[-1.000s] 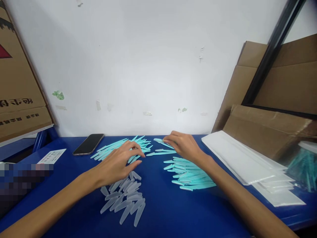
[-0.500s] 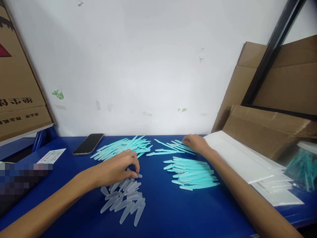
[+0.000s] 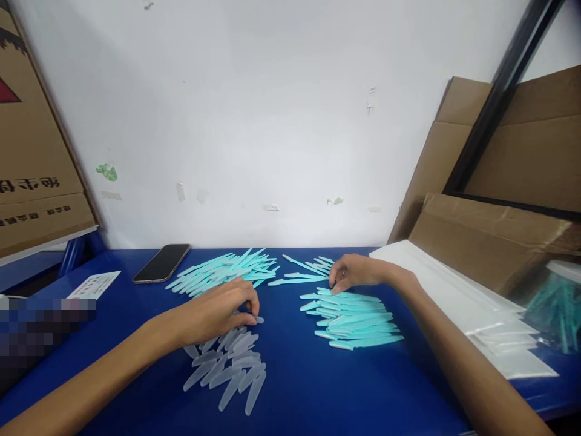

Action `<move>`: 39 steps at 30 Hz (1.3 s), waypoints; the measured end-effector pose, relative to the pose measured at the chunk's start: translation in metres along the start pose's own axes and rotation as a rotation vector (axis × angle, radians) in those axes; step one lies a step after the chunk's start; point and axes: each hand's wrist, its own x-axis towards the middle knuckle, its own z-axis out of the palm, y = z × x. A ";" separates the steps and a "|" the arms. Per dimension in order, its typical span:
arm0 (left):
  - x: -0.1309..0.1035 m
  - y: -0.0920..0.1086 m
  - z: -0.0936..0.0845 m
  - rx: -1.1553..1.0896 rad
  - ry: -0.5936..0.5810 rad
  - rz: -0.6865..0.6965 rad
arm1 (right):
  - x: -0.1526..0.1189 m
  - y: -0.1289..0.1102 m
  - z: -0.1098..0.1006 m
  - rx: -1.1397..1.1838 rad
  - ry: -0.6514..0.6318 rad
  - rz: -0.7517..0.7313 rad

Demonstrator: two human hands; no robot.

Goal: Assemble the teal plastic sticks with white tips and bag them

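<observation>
My left hand (image 3: 227, 312) is closed, with a small translucent plastic blade cap (image 3: 259, 320) pinched between thumb and forefinger. Under and in front of it lies a loose heap of similar frosted caps (image 3: 231, 366). My right hand (image 3: 356, 272) is curled, thumb and fingertips down at the upper edge of a row of turquoise eyebrow razors (image 3: 354, 318). Whatever its fingertips grip is hidden among the razors. Just behind, it partly covers a smaller group of turquoise razors (image 3: 302, 275). Beyond my left hand is a denser turquoise razor pile (image 3: 222, 272).
A phone (image 3: 162, 263) and a printed card (image 3: 95, 284) lie on the blue table (image 3: 290, 393) at left. White plastic sleeves (image 3: 449, 297) and a clear bag of turquoise razors (image 3: 556, 306) are at right. Cardboard (image 3: 490, 236) leans there; a white wall (image 3: 281, 121) stands behind.
My right hand has moved toward me and slightly left, from the rear razor group to the top of the front row. The left hand has shifted slightly right, cap still pinched.
</observation>
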 end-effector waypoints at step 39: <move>0.013 0.003 0.005 -0.031 0.428 -0.007 | -0.001 -0.092 0.037 -0.107 0.410 -0.419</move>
